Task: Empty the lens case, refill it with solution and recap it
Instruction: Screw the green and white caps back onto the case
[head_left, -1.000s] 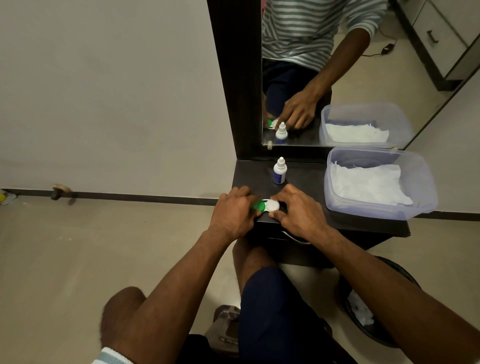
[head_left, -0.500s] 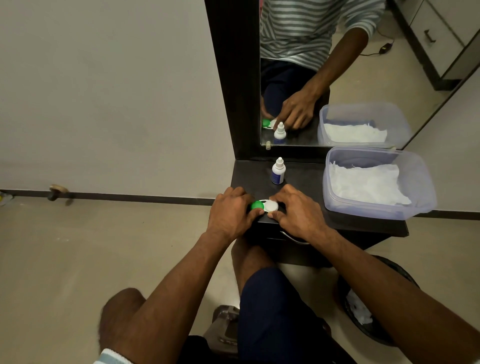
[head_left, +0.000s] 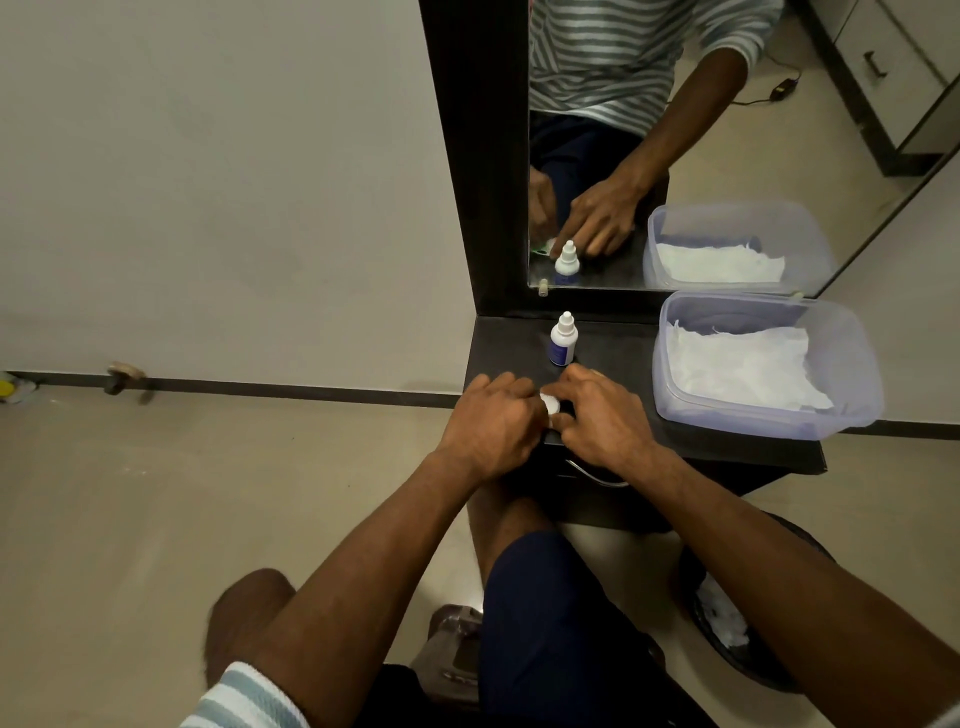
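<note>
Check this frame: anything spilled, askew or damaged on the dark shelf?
Nothing stands out. The small white dropper bottle stands upright and capped, the clear plastic tub sits flat, and no liquid shows around the hands.

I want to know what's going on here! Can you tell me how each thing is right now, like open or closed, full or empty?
Lens case: on the dark shelf, white cap on, mostly hidden.
Left hand: grips the case.
Right hand: grips the case.
Solution bottle: upright, capped, untouched.
Plastic tub: no lid, holds white tissue.
Bin on the floor: holds crumpled white tissue.
</note>
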